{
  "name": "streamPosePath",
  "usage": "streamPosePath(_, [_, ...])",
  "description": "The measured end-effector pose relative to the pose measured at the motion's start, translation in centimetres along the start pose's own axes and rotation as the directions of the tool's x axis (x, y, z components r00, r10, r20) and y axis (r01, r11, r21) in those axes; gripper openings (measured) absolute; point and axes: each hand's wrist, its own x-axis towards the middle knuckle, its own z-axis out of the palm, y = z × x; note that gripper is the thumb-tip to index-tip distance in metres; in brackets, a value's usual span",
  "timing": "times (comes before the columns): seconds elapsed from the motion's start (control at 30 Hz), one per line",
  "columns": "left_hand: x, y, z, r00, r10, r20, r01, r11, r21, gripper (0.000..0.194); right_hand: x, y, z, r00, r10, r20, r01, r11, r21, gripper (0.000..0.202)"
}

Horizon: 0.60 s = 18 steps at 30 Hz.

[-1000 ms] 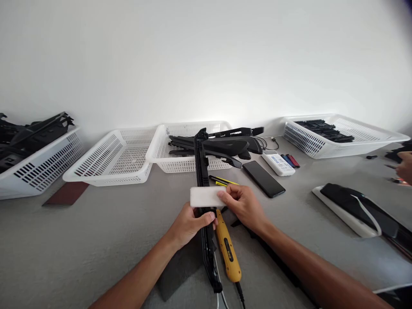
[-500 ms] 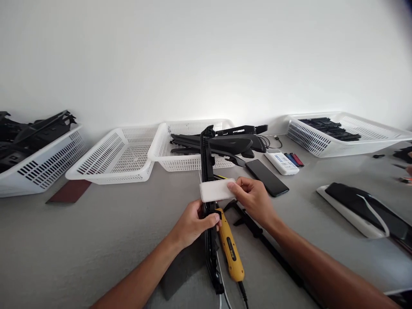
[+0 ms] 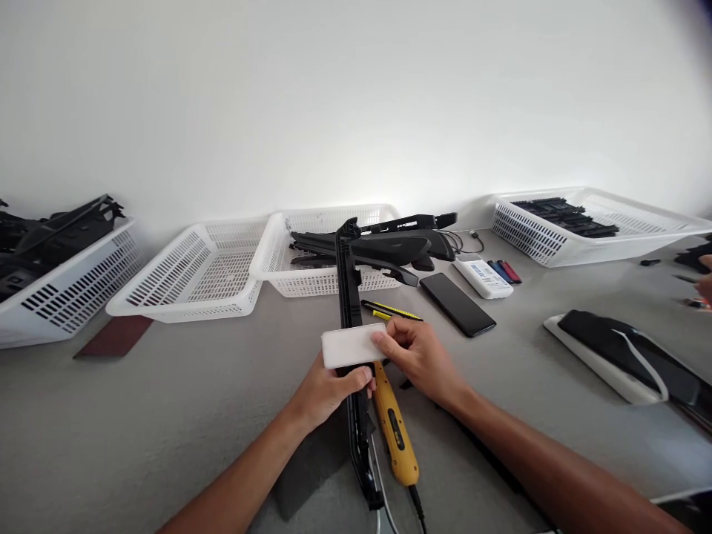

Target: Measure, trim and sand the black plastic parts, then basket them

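Observation:
My left hand (image 3: 334, 389) is closed around a long black plastic trim piece (image 3: 348, 289), which stands lengthwise in front of me. Pinched between the thumb and fingers of my right hand (image 3: 420, 357) is a flat white rectangular block (image 3: 351, 345). The block lies across the middle of the trim piece, just above my left thumb, and hides part of it. Right beside the trim piece, a yellow corded power tool (image 3: 396, 434) rests on the table. A yellow-and-black utility knife (image 3: 392, 311) lies beyond my right hand.
White baskets (image 3: 300, 288) line the wall, several holding black parts. A smartphone (image 3: 457, 305), a white box (image 3: 483, 279) and coloured small items (image 3: 504, 271) lie right of centre. Black-and-white parts (image 3: 617, 360) sit farther right. Dark red sandpaper (image 3: 114, 337) lies left. Another person's hand (image 3: 705, 278) shows at the right edge.
The white block and my right hand have moved left and toward me along the trim piece. The trim piece's upper end has shifted slightly left, and more of the utility knife shows.

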Motion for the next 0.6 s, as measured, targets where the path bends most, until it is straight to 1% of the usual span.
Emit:
streamPosePath(0.03, [0.0, 0.0, 0.0, 1.0, 0.004, -0.006, -0.004, 1.0, -0.003, 0.04, 0.1, 0.0, -0.1, 1.0, 0.0, 0.006, 0.0, 1.0, -0.003, 0.062])
streamPosePath(0.13, [0.1, 0.0, -0.2, 1.0, 0.002, -0.008, -0.002, 1.0, 0.005, 0.042, 0.3, 0.0, -0.7, 0.996, 0.004, -0.088, -0.009, 0.999, -0.053, 0.064])
streamPosePath(0.17, [0.1, 0.0, -0.2, 1.0, 0.001, -0.013, -0.001, 1.0, 0.01, 0.042, 0.3, 0.0, -0.8, 0.995, 0.006, -0.103, -0.013, 0.998, -0.062, 0.064])
streamPosePath(0.2, [0.2, 0.0, -0.2, 1.0, 0.0, -0.017, 0.0, 1.0, 0.017, 0.041, 0.3, 0.0, -0.7, 0.995, 0.007, -0.097, -0.012, 0.998, -0.057, 0.064])
streamPosePath(0.3, [0.1, 0.1, -0.3, 1.0, 0.003, -0.012, -0.002, 1.0, 0.029, 0.04, 0.2, 0.0, -0.4, 1.0, 0.001, -0.012, -0.001, 1.0, -0.006, 0.062])
streamPosePath(0.37, [0.0, 0.2, -0.3, 1.0, 0.001, -0.001, -0.001, 1.0, 0.025, 0.041, 0.2, 0.0, -0.7, 1.0, -0.002, -0.004, 0.002, 1.0, -0.004, 0.06])
streamPosePath(0.4, [0.0, 0.3, -0.3, 1.0, -0.003, 0.003, 0.003, 1.0, 0.017, 0.042, 0.3, 0.0, -1.1, 1.0, -0.003, -0.031, 0.003, 1.0, -0.008, 0.058])
streamPosePath(0.47, [-0.1, 0.5, -0.2, 1.0, -0.015, 0.008, 0.015, 1.0, 0.002, 0.047, 0.6, -0.2, -2.3, 0.99, -0.015, -0.137, 0.017, 1.0, 0.017, 0.051])
streamPosePath(0.53, [-0.1, 0.6, -0.2, 0.999, -0.03, 0.013, 0.03, 1.0, -0.01, 0.054, 0.6, -0.5, -3.3, 0.974, -0.039, -0.224, 0.063, 0.993, 0.102, 0.042])
streamPosePath(0.57, [-0.1, 0.6, -0.1, 0.999, -0.036, 0.013, 0.036, 0.999, -0.014, 0.055, 0.5, -0.6, -3.6, 0.971, -0.062, -0.23, 0.099, 0.983, 0.154, 0.04])
streamPosePath(0.6, [-0.1, 0.5, -0.1, 0.999, -0.038, 0.011, 0.038, 0.999, -0.018, 0.053, 0.4, -0.7, -3.6, 0.975, -0.092, -0.203, 0.133, 0.971, 0.197, 0.04])
